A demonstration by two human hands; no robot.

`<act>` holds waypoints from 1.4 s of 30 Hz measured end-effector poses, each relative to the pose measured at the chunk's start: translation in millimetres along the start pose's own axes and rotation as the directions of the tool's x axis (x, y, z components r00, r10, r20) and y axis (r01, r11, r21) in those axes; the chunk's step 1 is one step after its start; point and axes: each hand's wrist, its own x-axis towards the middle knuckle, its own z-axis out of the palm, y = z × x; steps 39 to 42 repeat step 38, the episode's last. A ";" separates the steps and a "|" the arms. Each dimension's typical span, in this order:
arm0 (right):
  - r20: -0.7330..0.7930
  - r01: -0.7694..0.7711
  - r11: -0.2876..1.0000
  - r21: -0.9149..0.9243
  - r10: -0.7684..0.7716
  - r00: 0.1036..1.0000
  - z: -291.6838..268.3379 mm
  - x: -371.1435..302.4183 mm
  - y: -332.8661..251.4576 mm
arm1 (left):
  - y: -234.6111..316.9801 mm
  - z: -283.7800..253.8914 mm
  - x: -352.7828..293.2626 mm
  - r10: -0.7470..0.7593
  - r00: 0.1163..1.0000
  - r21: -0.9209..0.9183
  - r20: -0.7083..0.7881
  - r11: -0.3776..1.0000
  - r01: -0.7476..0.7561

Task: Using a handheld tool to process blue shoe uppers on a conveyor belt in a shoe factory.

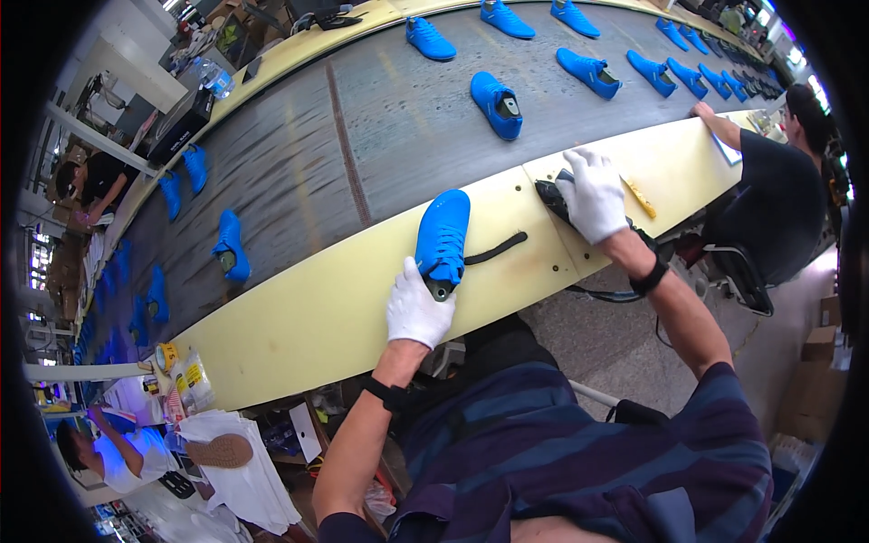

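My left hand (420, 306), in a white glove, grips a blue lace-up shoe (444, 226) by its heel end. The shoe's toe points away from me over the cream worktop, and a dark last with a round hole shows in its opening. A short black strip (496, 249) lies on the worktop just right of the shoe. Farther right, my right hand (595, 195), also gloved in white, is closed round a black object (553, 199) that looks like a hand tool; the glove hides much of it.
Beyond the cream worktop (299, 299) runs a grey conveyor belt (272, 136) with several blue shoes. A yellow utility knife (639, 196) lies right of my right hand. At the right a person (769, 199) sits by the worktop; others are at the left. A tape roll (167, 356) stands at the worktop's left end.
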 end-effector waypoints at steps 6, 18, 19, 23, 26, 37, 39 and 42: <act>0.540 -0.412 0.872 0.265 0.220 0.812 38.2 -0.4 41.9 | 2.3 16.8 -17.9 0.203 0.973 0.130 -0.106 0.973 -0.189; 0.594 -0.251 0.811 0.529 -0.143 0.792 29.0 39.5 -104.6 | 3.4 13.4 -19.4 0.215 0.976 0.116 -0.034 0.971 -0.210; 0.597 -0.249 0.810 0.531 -0.149 0.788 34.4 41.5 -104.0 | 2.8 14.8 -19.9 0.218 0.975 0.125 -0.039 0.969 -0.212; 0.699 -0.368 0.783 0.502 -0.116 0.706 42.2 46.4 -99.9 | 1.5 17.5 -19.8 0.221 0.975 0.116 -0.029 0.969 -0.216; 0.695 -0.340 0.804 0.488 -0.122 0.709 43.6 46.5 -100.3 | -0.9 18.6 -21.8 0.242 0.965 0.172 -0.099 0.960 -0.223; 0.747 -0.199 0.941 0.274 -0.078 0.661 6.5 24.3 -68.4 | -3.8 10.3 -23.5 0.198 0.980 0.143 -0.003 0.970 -0.196; 0.741 -0.208 0.924 0.322 -0.108 0.663 -0.9 25.6 -73.6 | -3.1 9.7 -24.0 0.189 0.982 0.163 0.017 0.968 -0.190; 0.741 -0.208 0.924 0.322 -0.108 0.663 -0.9 25.6 -73.6 | -3.1 9.7 -24.0 0.189 0.982 0.163 0.017 0.968 -0.190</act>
